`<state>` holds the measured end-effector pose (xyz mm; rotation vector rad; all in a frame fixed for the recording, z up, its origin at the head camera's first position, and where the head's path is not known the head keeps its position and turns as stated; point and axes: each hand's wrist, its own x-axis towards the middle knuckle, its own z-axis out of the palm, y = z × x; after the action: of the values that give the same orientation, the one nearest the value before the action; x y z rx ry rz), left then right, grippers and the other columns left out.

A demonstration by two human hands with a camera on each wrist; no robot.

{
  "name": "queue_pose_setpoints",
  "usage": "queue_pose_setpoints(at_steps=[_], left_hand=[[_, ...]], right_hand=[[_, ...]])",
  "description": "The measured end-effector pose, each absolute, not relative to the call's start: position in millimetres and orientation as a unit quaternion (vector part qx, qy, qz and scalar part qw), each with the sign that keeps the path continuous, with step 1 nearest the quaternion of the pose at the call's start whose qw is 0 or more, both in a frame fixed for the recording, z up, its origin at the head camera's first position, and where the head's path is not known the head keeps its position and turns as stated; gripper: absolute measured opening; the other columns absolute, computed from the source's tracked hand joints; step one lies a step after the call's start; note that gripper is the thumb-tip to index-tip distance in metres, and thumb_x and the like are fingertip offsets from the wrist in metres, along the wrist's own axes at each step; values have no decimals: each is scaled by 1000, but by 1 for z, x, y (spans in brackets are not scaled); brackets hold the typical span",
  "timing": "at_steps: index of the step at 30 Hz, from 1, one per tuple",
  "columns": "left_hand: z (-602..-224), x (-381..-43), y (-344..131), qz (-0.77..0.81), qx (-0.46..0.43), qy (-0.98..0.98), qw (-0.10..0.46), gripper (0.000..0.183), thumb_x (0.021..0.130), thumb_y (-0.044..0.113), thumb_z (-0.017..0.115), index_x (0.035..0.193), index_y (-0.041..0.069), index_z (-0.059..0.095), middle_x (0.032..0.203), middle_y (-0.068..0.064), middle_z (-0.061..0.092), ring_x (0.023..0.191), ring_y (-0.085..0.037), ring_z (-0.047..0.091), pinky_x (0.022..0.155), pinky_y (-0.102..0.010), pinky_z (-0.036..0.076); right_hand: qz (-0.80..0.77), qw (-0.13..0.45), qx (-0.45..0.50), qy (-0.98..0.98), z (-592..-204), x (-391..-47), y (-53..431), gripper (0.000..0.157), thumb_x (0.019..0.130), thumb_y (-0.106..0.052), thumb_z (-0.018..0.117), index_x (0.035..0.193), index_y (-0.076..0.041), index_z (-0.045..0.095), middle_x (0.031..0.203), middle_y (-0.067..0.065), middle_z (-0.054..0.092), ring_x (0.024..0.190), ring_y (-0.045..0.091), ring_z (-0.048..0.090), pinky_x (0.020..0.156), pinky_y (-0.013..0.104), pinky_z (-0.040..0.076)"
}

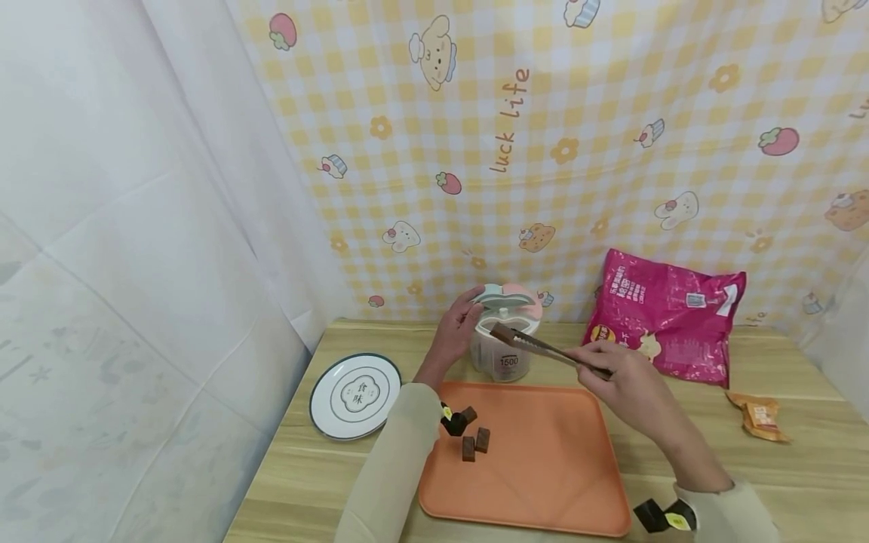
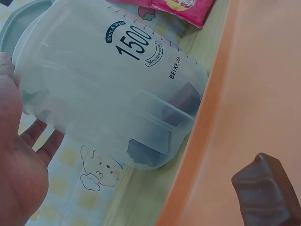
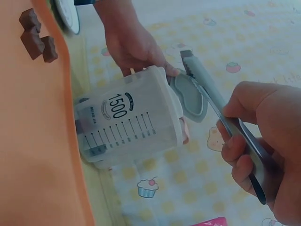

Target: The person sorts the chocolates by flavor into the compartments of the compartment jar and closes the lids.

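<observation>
My right hand [image 1: 627,385] holds metal tongs [image 1: 550,350] by the arms. A small brown chocolate piece [image 1: 502,333] is pinched in the tong tips, above the mouth of a clear storage container [image 3: 127,113] marked 1500. The container's lid [image 3: 190,96] has a green flap standing up. My left hand [image 1: 456,332] grips the container's upper side at the lid, thumb by the flap and fingers partly hidden behind. Dark pieces [image 2: 181,103] lie inside at the bottom. On the orange tray [image 1: 536,467] are three chocolate pieces [image 1: 483,440].
A white plate [image 1: 326,400] with a dark rim sits left of the tray. At the back right, a pink bag [image 1: 668,317] leans against the checked cloth [image 1: 597,196]. One orange wrapped item [image 1: 759,416] lies on the wooden table [image 1: 808,475] at the right.
</observation>
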<state>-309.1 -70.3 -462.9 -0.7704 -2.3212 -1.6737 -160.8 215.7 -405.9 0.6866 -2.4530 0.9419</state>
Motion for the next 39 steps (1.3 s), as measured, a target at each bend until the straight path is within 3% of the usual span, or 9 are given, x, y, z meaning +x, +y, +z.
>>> queue_pose_setpoints(at_steps=[7,12,22,34,39], left_hand=[[-465,-309,-70,-556,-257,-785,94,39,112,28,46,118,2,74,157,1,46,135,-19,50,95,-37,46],[-465,-308,-70,-561,-261,-780,89,38,113,26,46,117,1,74,158,0,45,135,-21,50,94,-39,46],[-464,-307,-70,-560,-257,-784,79,42,113,30,43,94,4,69,159,4,43,125,-17,54,88,-35,44],[-465,-307,-70,-561,-269,-777,90,38,113,26,44,119,1,73,159,0,43,123,-22,57,89,-37,47],[-465,-308,-70,-562,-267,-777,91,38,113,26,45,117,1,74,159,0,44,124,-21,56,90,-38,47]], right_hand=[[319,236,214,-892,-410,-169,209,29,87,1,77,116,-1,78,98,5,71,56,4,46,43,25,38],[303,247,214,-895,-415,-172,206,29,85,0,80,114,-2,79,98,6,72,62,7,50,46,24,41],[290,253,216,-897,-418,-177,202,29,85,1,78,114,-1,79,98,7,72,66,10,55,51,27,45],[283,250,215,-901,-419,-180,203,31,85,1,79,115,-1,78,99,8,72,65,10,55,51,28,46],[280,247,216,-902,-418,-180,203,32,85,0,79,116,-2,78,99,7,72,65,10,55,52,28,47]])
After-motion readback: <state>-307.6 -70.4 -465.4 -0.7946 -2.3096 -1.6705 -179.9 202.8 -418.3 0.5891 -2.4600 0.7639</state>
